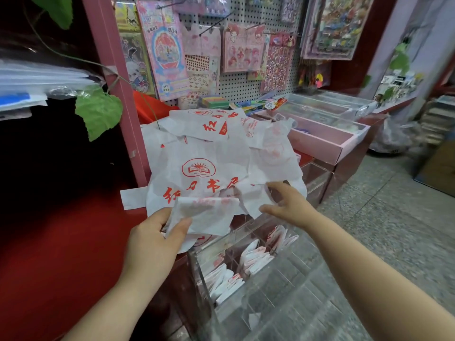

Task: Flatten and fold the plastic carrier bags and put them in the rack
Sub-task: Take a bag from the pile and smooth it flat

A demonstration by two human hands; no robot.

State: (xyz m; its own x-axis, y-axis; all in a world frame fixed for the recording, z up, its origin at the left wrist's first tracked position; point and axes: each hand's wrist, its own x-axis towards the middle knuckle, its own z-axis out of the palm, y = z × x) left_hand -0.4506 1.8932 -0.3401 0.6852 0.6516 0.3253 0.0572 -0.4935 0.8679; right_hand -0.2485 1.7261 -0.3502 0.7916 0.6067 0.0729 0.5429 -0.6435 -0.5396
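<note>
Above the clear rack (pixel 246 262) | a folded bag (pixel 204 215) was pinched in the left hand (pixel 152 239) | right hand (pixel 288 205) was held open, fingers spread, touching the bag pile (pixel 209 153) on the desk.

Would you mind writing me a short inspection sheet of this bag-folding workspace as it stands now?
Surface: red counter, mostly bare at the left; its right end is covered by bags.
Job's things: pile of white carrier bags with red print, unfolded; one folded bag held; clear acrylic rack below, several compartments holding folded bags.
Clutter: pink trays and clear trays behind the pile.
Hands: left hand grips the folded bag; right hand open, fingers at the edge of the pile.
Cables: nothing seen.
Surroundings: pegboard hung with sticker sheets, green leaves, tiled floor.
</note>
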